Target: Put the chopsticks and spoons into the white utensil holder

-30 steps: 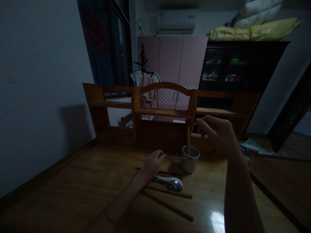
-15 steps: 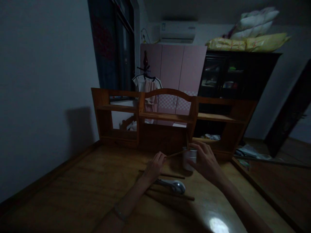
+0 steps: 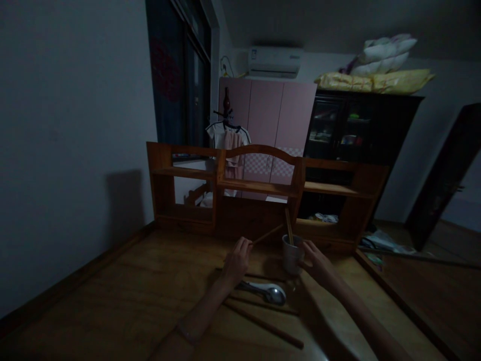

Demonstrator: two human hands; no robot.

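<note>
My left hand (image 3: 236,261) is closed around a thin wooden chopstick (image 3: 267,234), which slants up to the right, its tip close to the cup's left side. A pale cup (image 3: 291,258) stands upright, with chopsticks (image 3: 289,225) leaning out of its top. At the cup's right side is my right hand (image 3: 317,263), fingers near the rim and thumb lower down, gripping it. Below my left hand lie a shiny spoon (image 3: 276,295) and several loose chopsticks, the nearest chopstick (image 3: 265,325) angled toward me. My left forearm partly hides them.
A wooden shelf unit (image 3: 257,189) rises along the far edge of the wooden table (image 3: 124,296). The white wall (image 3: 75,150) borders the left side. A raised wooden edge (image 3: 398,296) runs along the right. Behind stand a pink wardrobe (image 3: 263,110) and a dark cabinet (image 3: 361,130).
My right hand has come down from above the rim to the cup's side. The chopstick in my left hand has tilted up, its tip away from the rim. The camera view has shifted slightly.
</note>
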